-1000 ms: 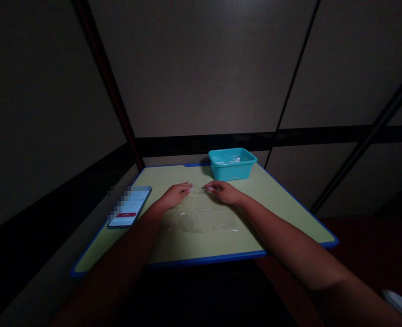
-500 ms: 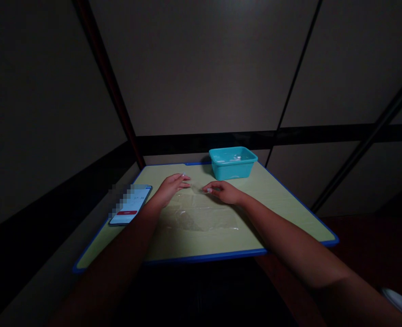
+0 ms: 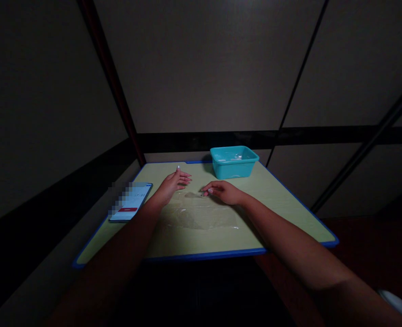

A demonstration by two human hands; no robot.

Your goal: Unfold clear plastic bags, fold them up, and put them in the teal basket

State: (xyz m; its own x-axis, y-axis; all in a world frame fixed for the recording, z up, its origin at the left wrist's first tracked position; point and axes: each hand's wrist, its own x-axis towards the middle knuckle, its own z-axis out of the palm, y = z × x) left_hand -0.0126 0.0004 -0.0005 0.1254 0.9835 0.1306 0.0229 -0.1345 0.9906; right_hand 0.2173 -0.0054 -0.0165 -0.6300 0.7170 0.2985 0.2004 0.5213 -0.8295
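A clear plastic sheet or bag [image 3: 204,217] lies flat on the yellow-green table [image 3: 289,222], between my forearms. My left hand [image 3: 173,184] is over its far left part, thumb raised and fingers spread, with nothing in it. My right hand [image 3: 223,192] is at the far right part, thumb and fingertips pinched on a small raised flap of the clear plastic.
A turquoise basket [image 3: 234,169] with clear, shiny things inside stands at the back of the table. A phone or tablet [image 3: 132,203] with a lit screen lies at the left edge. Panelled walls rise behind and to the left.
My left thumb has lifted and its fingers have spread apart, away from the plastic. The raised plastic flap has dropped lower beside my right fingertips.
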